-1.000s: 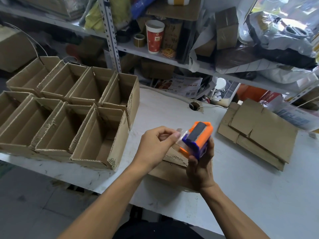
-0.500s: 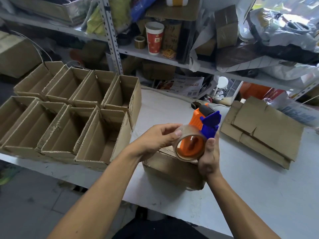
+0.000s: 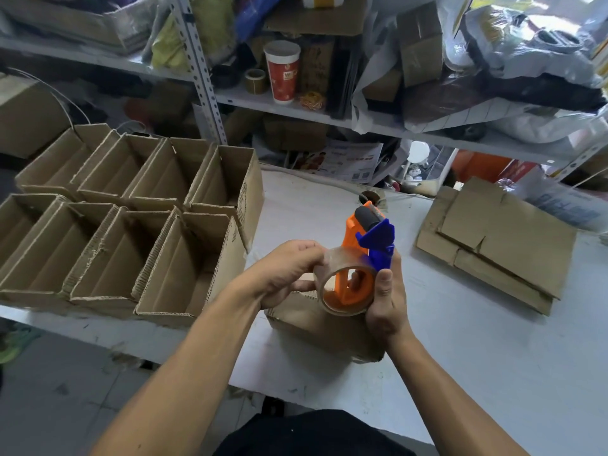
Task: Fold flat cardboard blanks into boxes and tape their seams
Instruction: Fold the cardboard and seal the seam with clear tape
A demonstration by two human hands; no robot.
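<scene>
My right hand [image 3: 386,301] grips an orange and blue tape dispenser [image 3: 367,245] upright above the table, its clear tape roll [image 3: 345,287] facing me. My left hand [image 3: 286,271] pinches the roll's left edge with thumb and fingertips. Under both hands a folded cardboard box [image 3: 322,327] lies on the white table [image 3: 493,357], partly hidden. Several open folded boxes [image 3: 131,225] stand in two rows at the left. A stack of flat cardboard blanks [image 3: 500,245] lies at the right.
A metal shelf [image 3: 296,103] behind the table holds a red paper cup [image 3: 282,72], a small tape roll [image 3: 256,80], boxes and plastic bags. The table's front edge runs close to my body, with grey floor [image 3: 65,390] at the lower left.
The dispenser has been turned from its flat face toward me to upright with the roll's open side facing me. My left hand shifted from the tape end to the roll's edge.
</scene>
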